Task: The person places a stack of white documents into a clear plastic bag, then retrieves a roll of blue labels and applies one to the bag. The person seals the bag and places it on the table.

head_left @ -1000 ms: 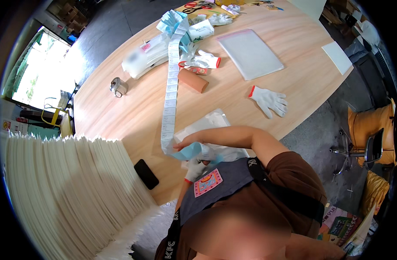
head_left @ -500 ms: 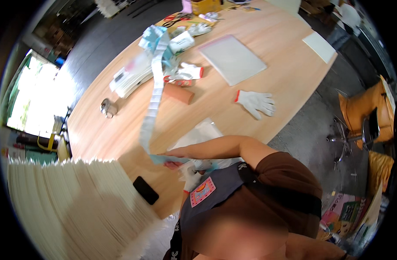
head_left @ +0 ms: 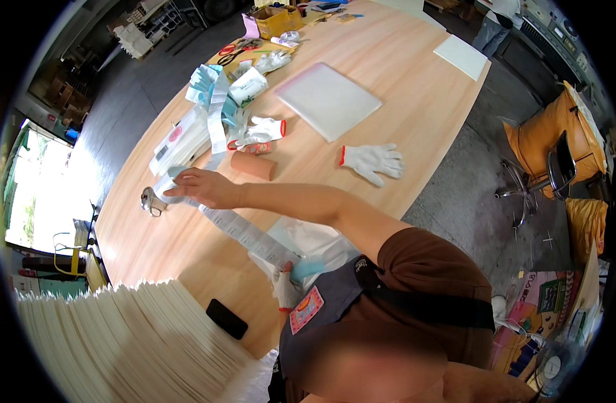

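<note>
My bare right hand [head_left: 210, 189] reaches out over the table, its fingers closed on a long strip of white labels [head_left: 244, 232] with a pale blue back. Between my hands the strip hangs taut and slanting. My left hand [head_left: 285, 287], in a white glove with red cuff and a bare thumb, is closed on the strip's near end against my apron. Beneath that end lies a clear plastic bag [head_left: 314, 235], with a light blue patch beside the glove. Beyond my right hand the strip runs up to a crumpled blue-and-white heap [head_left: 203, 84].
A tall paper stack [head_left: 119, 336] fills the near left, beside a black phone [head_left: 227, 319]. On the table lie a tape roll [head_left: 153, 201], an orange-brown tube [head_left: 253, 166], white gloves [head_left: 375, 163], a stack of clear sleeves [head_left: 328, 101] and scissors [head_left: 230, 57]. A person [head_left: 499, 27] stands far right.
My right hand has moved from close to my apron out to the far left, drawing the strip with it. My gloved left hand stays near my chest. The whole view has shifted slightly.
</note>
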Action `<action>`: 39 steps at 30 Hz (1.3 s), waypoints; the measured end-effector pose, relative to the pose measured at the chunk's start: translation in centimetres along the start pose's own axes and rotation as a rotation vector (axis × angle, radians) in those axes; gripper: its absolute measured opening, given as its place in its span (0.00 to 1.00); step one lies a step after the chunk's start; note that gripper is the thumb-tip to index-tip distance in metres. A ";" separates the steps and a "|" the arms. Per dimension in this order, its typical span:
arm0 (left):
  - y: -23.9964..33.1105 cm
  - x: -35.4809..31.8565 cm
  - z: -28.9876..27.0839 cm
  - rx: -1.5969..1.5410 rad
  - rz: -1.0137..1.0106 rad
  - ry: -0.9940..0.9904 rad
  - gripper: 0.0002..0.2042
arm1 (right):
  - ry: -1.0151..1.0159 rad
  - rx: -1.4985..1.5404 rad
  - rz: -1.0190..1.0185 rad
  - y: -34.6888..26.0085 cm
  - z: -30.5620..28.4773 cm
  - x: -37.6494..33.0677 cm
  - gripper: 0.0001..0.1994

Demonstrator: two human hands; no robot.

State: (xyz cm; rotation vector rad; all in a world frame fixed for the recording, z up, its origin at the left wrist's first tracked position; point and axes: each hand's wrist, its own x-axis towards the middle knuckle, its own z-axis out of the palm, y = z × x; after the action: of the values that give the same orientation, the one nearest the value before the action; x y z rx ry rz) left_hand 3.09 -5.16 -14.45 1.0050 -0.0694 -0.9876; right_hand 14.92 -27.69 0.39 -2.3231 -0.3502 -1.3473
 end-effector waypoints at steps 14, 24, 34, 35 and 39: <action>-0.6 0.9 -1.2 -0.122 -0.015 0.028 0.14 | -0.604 0.323 0.829 -8.8 -6.3 -19.3 0.19; -1.2 1.9 -1.8 -0.189 0.025 0.056 0.14 | -0.471 0.369 0.613 -10.0 -5.0 -20.8 0.17; -1.7 2.9 -2.9 -0.103 -0.072 0.113 0.11 | -0.349 0.170 0.347 -11.2 -6.1 -22.1 0.05; -1.4 2.8 -2.4 -0.130 -0.077 0.117 0.12 | -0.334 0.273 0.401 -11.6 -6.6 -21.8 0.05; -1.2 2.7 -2.2 -0.159 -0.105 0.112 0.13 | -0.039 0.872 1.152 -10.2 -6.9 -22.1 0.04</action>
State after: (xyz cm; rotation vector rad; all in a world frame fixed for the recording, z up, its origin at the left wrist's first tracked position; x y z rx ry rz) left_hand 4.93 -5.76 -17.56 0.9223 0.1536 -1.0139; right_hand -5.56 -22.19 -13.35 -1.3502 0.3258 -0.4055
